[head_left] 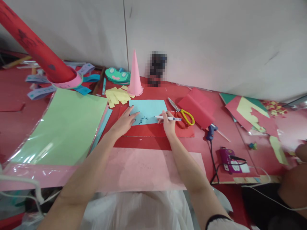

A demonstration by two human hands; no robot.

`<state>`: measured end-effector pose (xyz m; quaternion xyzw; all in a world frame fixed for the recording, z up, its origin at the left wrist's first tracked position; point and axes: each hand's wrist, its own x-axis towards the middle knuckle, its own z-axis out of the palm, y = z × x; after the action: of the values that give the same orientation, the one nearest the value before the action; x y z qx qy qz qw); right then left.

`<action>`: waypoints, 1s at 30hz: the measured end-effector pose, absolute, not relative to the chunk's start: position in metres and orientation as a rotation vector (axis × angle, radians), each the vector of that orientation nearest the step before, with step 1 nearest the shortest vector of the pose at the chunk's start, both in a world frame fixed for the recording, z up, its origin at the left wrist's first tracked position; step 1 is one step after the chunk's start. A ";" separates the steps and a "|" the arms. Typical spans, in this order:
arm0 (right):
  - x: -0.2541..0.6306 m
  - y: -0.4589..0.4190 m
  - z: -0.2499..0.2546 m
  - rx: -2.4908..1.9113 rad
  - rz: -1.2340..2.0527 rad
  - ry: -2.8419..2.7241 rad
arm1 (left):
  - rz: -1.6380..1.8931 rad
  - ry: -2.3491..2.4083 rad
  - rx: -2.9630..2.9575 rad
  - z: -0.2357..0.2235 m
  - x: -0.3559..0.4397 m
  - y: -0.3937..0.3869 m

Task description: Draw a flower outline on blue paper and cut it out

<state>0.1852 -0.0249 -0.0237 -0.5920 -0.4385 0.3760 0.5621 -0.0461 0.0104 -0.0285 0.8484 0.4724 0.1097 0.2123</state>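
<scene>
A light blue sheet of paper [150,108] lies on red paper at the middle of the table, with a small dark drawn line on it. My left hand [124,122] rests flat on the blue sheet's lower left corner, fingers spread. My right hand [168,123] is closed round a white pen [168,118], which lies nearly level with its tip on the blue sheet.
Yellow-handled scissors [183,114] lie just right of my right hand. A pink paper cone [135,76] and yellow paper strips [118,95] stand behind the sheet. A stack of green paper [64,127] is at left, a blue glue gun [211,131] at right. Another person's arm [294,185] is at the far right.
</scene>
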 end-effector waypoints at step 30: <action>0.170 -0.029 -0.025 -1.419 0.902 -1.207 | 0.251 1.246 2.450 -0.028 -0.049 0.011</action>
<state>0.1700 -0.0294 -0.0249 -0.5893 -0.5015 0.3748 0.5106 -0.0486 0.0110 -0.0278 0.8716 0.4431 0.0892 0.1898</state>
